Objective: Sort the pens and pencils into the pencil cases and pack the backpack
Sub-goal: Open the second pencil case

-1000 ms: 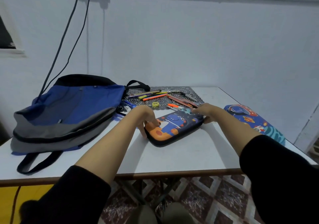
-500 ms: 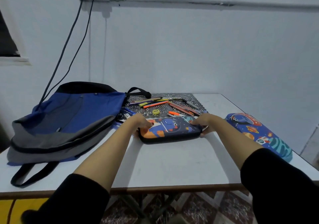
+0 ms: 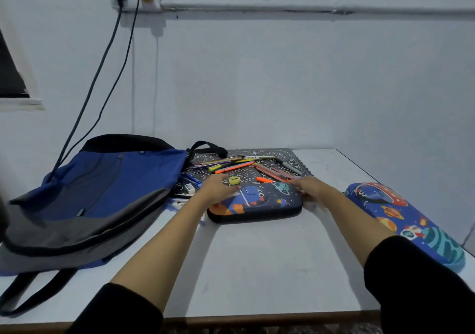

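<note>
A dark pencil case (image 3: 259, 202) printed with a dinosaur lies shut and crosswise in the middle of the white table (image 3: 257, 269). My left hand (image 3: 217, 188) holds its left far corner, and my right hand (image 3: 307, 188) grips its right end. A second case, the blue space pencil case (image 3: 401, 218), lies shut at the right edge. Several pens and pencils (image 3: 244, 166) are scattered on a patterned mat (image 3: 259, 152) just behind the dark case. The blue and grey backpack (image 3: 102, 192) lies flat on the left.
A yellow sharpener (image 3: 234, 180) and an orange marker (image 3: 264, 180) lie between my hands. A white eraser (image 3: 189, 188) sits by the backpack. Two cables (image 3: 102, 81) hang from a wall socket down behind the backpack. The wall stands close behind the table.
The dark pencil case has turned from slanting to lying crosswise and has slid a little away from me. Both hands stayed at its ends.
</note>
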